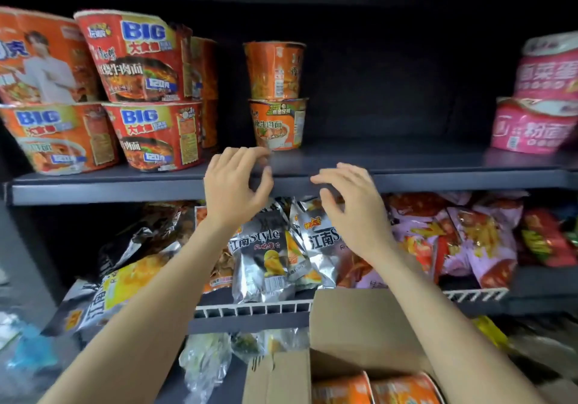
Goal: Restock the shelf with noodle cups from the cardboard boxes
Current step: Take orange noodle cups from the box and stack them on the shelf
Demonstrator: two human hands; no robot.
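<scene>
Loosely curled and spread, my left fingers (250, 159) hover at the front lip of the smooth grey metal shelf (438, 178), holding nothing; whether they touch it I cannot tell. My right hand (350, 203) hangs just beside my left hand (234, 185), fingers relaxed, empty. Two tapered orange noodle cups (276, 97) stand stacked on the shelf right behind the left fingertips. More orange cups (375, 388) sit in the matte cardboard box (353, 325) below, cut off by the frame's bottom edge. Crinkled foil snack bags (269, 256) are partly hidden behind my wrists.
</scene>
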